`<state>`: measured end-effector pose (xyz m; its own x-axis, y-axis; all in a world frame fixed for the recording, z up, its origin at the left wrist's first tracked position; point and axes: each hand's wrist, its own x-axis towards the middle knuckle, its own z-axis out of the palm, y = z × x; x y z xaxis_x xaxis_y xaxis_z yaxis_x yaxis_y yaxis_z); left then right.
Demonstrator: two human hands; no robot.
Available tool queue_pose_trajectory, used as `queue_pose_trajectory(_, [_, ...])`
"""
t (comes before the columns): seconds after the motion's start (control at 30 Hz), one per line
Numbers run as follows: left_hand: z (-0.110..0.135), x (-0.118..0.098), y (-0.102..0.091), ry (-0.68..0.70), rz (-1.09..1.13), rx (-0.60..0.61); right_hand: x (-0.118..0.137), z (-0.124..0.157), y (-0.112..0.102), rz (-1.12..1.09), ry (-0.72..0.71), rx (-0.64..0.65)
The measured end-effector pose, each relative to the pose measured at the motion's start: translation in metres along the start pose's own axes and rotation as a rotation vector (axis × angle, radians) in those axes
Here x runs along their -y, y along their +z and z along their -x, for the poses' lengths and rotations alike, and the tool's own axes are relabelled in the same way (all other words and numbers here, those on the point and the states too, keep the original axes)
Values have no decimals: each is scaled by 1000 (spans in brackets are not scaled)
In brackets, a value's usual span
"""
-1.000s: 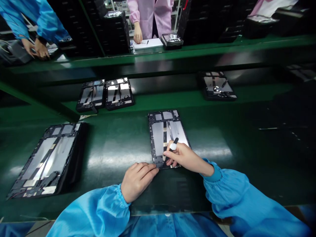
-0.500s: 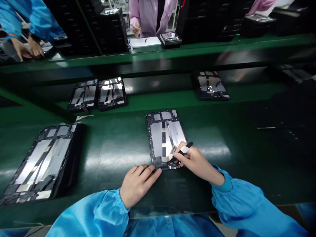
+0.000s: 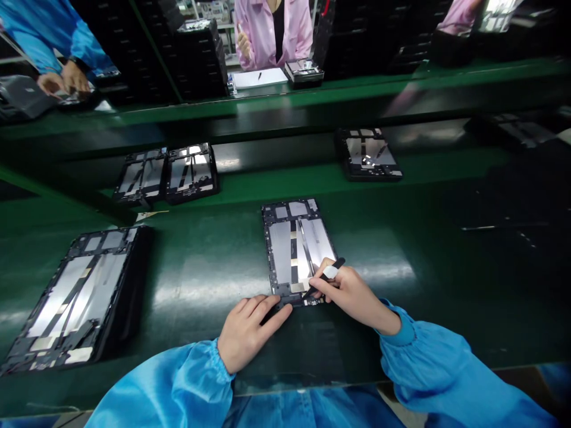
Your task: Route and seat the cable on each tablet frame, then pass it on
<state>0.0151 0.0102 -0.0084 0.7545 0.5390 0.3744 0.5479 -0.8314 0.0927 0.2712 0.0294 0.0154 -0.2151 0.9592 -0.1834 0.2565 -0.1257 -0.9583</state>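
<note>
An opened tablet lies face down on the green bench in front of me, its grey inner plates and dark ribbon cables bare. My left hand rests at its lower left corner, fingers stretched out and fingertips on the edge. In my right hand is a pair of black tweezers with a white patch around the middle, held like a pen. The dark tip points at the small board on the tablet's bottom edge; whether it touches anything I cannot tell.
A stack of opened tablets stands at left. More tablets sit along the back, another pile farther right. A green post slants in at left. Beyond the shelf, a person in pink and one in blue are at work.
My view has turned slightly, so the rear tablets sit a little farther left. Both my hands stay at the tablet, the tweezers nearly in place. Across the shelf, the person in pink has raised a hand.
</note>
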Motion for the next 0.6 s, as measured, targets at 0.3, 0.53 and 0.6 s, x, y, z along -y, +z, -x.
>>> queue_pose_trajectory(0.3, [0,1,1,-13,0,33,2,-1,0,41,-7,2])
queue_pose_trajectory(0.53, [-11,-10,3,-52,-42,89,0,0,0,79,-36,-8])
queue_pose_trajectory(0.6, [-14,-10,3,-58,-35,107,-1,0,0,72,-32,-25])
